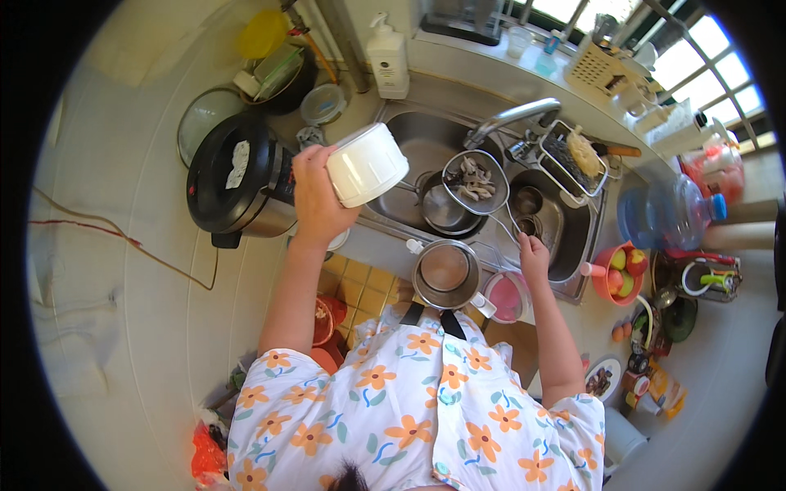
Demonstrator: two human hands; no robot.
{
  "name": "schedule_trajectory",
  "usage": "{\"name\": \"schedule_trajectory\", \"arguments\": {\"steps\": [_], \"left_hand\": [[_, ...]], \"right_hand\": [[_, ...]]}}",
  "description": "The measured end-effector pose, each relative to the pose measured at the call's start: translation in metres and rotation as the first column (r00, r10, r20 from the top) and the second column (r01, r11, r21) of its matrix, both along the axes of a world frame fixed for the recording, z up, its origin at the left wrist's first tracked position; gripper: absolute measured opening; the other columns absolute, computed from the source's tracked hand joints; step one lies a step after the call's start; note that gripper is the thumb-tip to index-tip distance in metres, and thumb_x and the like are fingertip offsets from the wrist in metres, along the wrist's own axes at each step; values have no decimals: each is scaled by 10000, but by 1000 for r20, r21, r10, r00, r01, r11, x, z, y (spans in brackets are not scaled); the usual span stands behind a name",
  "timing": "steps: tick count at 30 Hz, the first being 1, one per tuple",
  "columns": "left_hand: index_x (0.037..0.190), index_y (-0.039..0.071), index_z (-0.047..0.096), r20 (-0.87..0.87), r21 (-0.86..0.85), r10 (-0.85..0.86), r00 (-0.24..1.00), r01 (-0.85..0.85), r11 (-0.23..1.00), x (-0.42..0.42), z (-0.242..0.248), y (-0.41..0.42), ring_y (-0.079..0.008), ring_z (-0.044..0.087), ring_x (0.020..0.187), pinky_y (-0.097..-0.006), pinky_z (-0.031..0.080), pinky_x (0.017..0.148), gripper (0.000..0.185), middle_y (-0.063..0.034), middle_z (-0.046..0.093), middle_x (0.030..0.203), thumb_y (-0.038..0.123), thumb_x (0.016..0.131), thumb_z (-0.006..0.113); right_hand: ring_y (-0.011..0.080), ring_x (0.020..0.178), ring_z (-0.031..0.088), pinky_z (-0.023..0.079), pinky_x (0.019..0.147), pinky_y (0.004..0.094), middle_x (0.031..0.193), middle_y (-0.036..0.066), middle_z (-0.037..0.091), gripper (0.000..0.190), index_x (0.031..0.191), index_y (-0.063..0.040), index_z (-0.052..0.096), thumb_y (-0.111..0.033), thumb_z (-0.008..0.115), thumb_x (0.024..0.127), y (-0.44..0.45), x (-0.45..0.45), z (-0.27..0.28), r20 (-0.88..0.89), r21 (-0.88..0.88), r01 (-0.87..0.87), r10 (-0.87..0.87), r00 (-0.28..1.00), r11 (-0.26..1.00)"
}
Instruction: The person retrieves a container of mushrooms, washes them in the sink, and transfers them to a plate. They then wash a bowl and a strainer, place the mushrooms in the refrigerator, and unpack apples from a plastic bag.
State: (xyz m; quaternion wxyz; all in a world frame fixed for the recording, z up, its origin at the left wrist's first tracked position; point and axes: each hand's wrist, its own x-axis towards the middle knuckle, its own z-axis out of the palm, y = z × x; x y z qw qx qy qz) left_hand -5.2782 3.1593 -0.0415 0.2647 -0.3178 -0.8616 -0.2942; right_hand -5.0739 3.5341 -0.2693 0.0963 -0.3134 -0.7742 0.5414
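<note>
My left hand (319, 190) grips a white plastic container (368, 166), tilted, above the left edge of the sink (411, 132); its inside is hidden. My right hand (533, 255) holds the thin wire handle of a round strainer (476, 183). Pale pieces of food, perhaps mushrooms, lie in the strainer, which is over a dark-rimmed pan (451, 212) in the left basin. Close to my body, a metal pot with white handles (447, 274) stands at the counter's front edge, beside a pink bowl (506, 296).
A chrome faucet (513, 119) arches over the sink. The rice cooker (230, 178) stands at left, a white pump bottle (390, 61) behind. At right are a wire basket (571, 162), a large blue water bottle (657, 205) and a red colander of fruit (616, 294).
</note>
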Motion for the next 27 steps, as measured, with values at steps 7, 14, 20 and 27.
{"name": "schedule_trajectory", "arguments": {"steps": [7, 14, 20, 27], "left_hand": [[1287, 29, 423, -289, -84, 1, 957, -26, 996, -24, 5, -4, -413, 464, 1167, -472, 427, 983, 795, -209, 475, 1248, 120, 639, 873], [1221, 22, 484, 291, 193, 40, 956, -99, 976, -16, 6, -6, -290, 572, 1067, -392, 472, 940, 585, -149, 576, 1155, 240, 793, 819], [1335, 24, 454, 688, 723, -650, 322, -382, 576, 53, 53, 10, -154, 593, 1018, -288, 473, 889, 598, -83, 596, 1146, 449, 950, 622], [1470, -54, 208, 157, 930, -982, 106, 320, 183, 108, 154, 45, -172, 536, 1093, -310, 449, 919, 983, -187, 493, 1252, 543, 842, 672]], "right_hand": [[62, 579, 360, 309, 524, 281, 596, -41, 424, 419, 680, -44, 534, -320, 633, 981, -3, 5, 14, -57, -54, 35, -38, 998, 998], [75, 602, 367, 330, 542, 295, 597, -27, 419, 427, 679, -32, 517, -313, 626, 982, -14, 6, 25, -7, -60, 33, -34, 999, 998], [67, 601, 384, 334, 533, 291, 604, -40, 432, 415, 682, -33, 523, -297, 628, 984, -8, 12, 0, 10, -88, -3, 4, 1000, 996], [51, 561, 350, 293, 513, 264, 601, -65, 409, 410, 672, -70, 508, -299, 621, 992, -7, 15, 8, -35, -117, 23, -27, 999, 993]]}}
